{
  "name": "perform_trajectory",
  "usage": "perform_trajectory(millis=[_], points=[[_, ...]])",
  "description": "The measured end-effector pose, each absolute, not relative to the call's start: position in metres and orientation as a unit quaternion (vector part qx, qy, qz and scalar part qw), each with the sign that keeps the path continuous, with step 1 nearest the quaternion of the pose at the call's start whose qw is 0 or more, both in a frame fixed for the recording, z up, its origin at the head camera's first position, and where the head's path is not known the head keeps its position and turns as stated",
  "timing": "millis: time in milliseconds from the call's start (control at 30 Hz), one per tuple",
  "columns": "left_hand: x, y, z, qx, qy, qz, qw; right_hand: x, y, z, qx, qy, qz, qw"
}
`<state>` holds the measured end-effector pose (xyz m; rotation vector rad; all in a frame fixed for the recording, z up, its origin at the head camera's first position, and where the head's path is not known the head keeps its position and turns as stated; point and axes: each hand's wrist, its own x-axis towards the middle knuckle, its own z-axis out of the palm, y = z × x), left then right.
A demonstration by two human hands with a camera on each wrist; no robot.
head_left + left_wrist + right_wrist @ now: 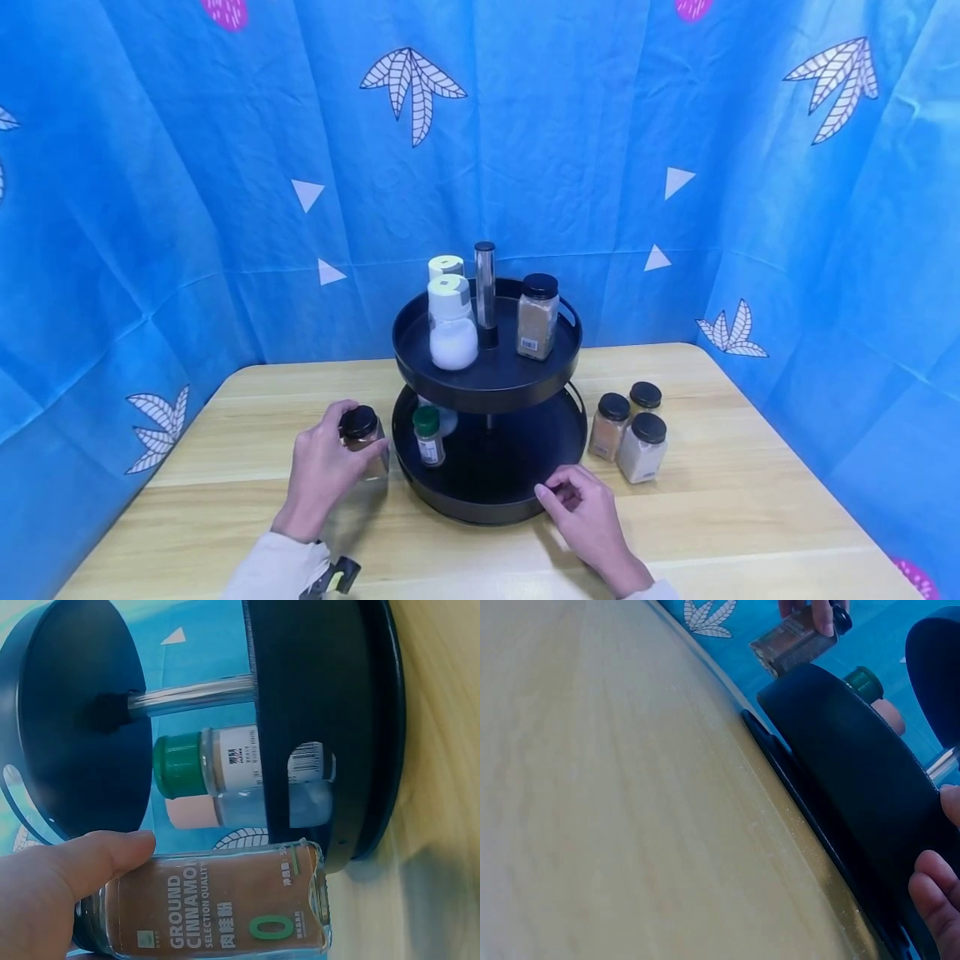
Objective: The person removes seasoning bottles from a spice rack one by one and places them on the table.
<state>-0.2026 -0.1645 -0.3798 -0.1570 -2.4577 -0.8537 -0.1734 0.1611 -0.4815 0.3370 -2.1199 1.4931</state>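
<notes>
My left hand [322, 462] grips a jar of ground cinnamon [225, 904] by its black-lidded end, just left of a black two-tier turntable. In the right wrist view the jar [795, 641] is lifted off the table. My right hand [588, 517] pinches the front right rim of the lower tray [491, 512], thumb over the edge and fingers outside. On that tray stand a green-capped bottle [428, 437] and another container, partly hidden behind it. The upper tray [487, 379] carries two white-capped shakers [453, 333] and a black-lidded jar of tan powder [537, 321].
Right of the turntable, three black-lidded jars stand close together: one with orange-brown powder [607, 429], one with pale powder [642, 450], one partly hidden behind [645, 396]. A blue patterned curtain [570, 150] surrounds the wooden table [735, 467]. A metal post [485, 287] joins the tiers.
</notes>
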Motion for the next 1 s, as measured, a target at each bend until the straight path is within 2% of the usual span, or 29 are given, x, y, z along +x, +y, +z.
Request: perform_trajectory(millis=[1000], points=[[-0.212,-0.168,-0.406,-0.053,-0.918,-0.314,0.237,-0.174,0.161,-0.481,0.122,-0.783,0.551,0.260]])
